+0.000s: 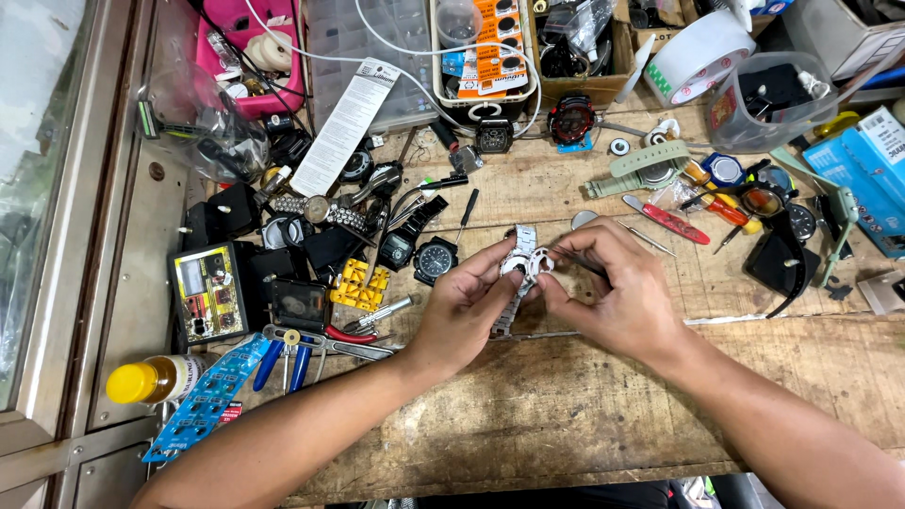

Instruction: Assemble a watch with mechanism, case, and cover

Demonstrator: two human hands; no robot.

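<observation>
Left hand [462, 311] pinched on the watch [524, 265], thumb and forefinger closed on the case edge. Right hand [617, 287] closed too: fingertips touch the case from the other side and grip a thin dark tool [583, 265] laid against it. What kind of tool, cannot tell.

Watch held just above the table [566, 405], mid-scene between both hands. Silver metal link band hangs down under the left thumb and another piece sticks up behind the case.

Handling, as judged: small, fairly light, hard and stiff at the case, band loose and floppy. Polished metal likely slick; glass and small parts inside fragile. Best hold is the case rim, as now, not the band.

Outward: black watches [421, 251] just left of the hands, yellow block [359, 286] beyond, blue-handled pliers [283, 363] nearer the edge. Red-handled tool [674, 221] up right. Tape roll [696, 55] at the far edge. Yellow-capped bottle [156, 379] far left.
</observation>
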